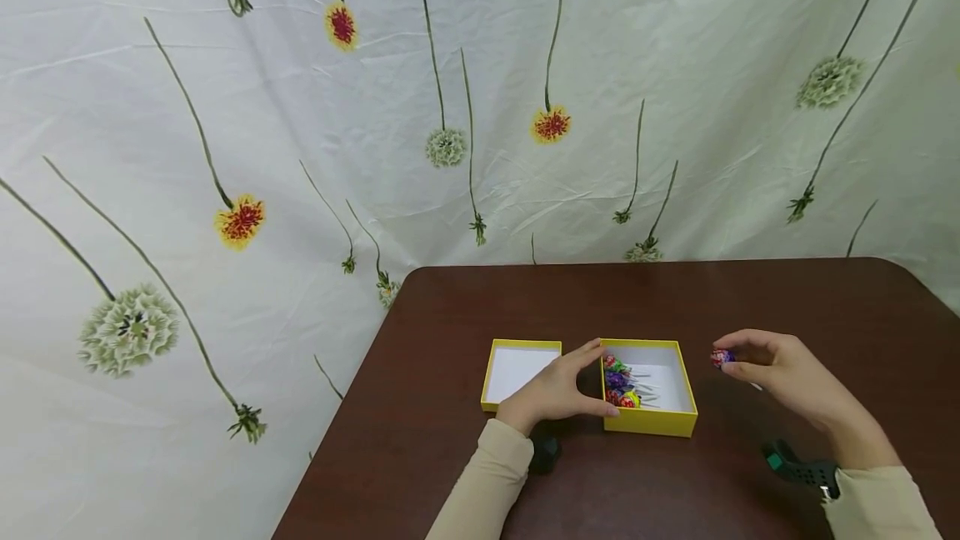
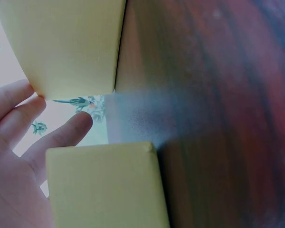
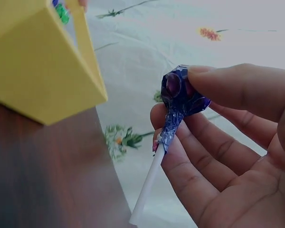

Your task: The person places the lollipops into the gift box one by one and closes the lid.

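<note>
My right hand (image 1: 787,373) pinches a lollipop (image 3: 180,92) in a dark blue and purple wrapper between thumb and fingers. Its white stick points down in the right wrist view, and it is held to the right of the yellow box (image 1: 649,422). My left hand (image 1: 551,392) spans the left side of that box, thumb at the front rim and fingers at the back corner. Inside the box, several wrapped lollipops (image 1: 619,382) lie along the left wall, sticks pointing right across the white bottom.
A shallow yellow lid (image 1: 521,365) with a white inside lies left of the box, partly behind the left hand. Both stand on a dark brown table (image 1: 420,407). Behind hangs a white cloth (image 1: 495,190) printed with flowers. Each wrist wears a dark strap (image 1: 806,472).
</note>
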Demonstrator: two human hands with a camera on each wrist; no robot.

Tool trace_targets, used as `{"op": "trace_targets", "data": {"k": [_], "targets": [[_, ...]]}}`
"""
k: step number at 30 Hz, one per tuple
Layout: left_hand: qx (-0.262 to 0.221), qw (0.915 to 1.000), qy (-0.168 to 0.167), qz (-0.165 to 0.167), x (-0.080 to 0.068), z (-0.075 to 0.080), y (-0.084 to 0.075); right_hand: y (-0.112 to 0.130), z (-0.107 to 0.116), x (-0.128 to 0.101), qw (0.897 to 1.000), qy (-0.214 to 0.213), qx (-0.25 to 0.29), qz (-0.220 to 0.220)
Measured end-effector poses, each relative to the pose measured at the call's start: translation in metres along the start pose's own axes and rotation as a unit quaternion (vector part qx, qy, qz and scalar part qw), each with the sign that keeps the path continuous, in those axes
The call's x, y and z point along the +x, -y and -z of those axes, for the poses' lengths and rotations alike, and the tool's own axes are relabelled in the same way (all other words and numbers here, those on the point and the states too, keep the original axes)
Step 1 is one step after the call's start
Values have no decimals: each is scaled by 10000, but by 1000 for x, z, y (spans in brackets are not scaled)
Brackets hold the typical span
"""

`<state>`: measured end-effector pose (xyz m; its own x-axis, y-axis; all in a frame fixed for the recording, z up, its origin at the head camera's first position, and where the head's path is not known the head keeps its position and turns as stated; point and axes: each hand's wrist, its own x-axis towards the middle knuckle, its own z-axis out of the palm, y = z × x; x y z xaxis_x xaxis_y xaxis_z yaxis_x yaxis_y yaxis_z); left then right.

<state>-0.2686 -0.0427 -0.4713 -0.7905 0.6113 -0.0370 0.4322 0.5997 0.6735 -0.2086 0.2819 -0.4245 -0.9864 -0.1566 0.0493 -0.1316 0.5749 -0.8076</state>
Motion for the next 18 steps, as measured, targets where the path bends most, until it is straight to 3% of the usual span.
{"op": "trace_targets", "data": {"k": [9,18], "targets": [[-21,10000,-6,-8,0,0,1,23,-5,14,9992,233,97,299],[19,10000,-14,-53,1,0,2,38,-15,25,9942,604,572,680]]}}
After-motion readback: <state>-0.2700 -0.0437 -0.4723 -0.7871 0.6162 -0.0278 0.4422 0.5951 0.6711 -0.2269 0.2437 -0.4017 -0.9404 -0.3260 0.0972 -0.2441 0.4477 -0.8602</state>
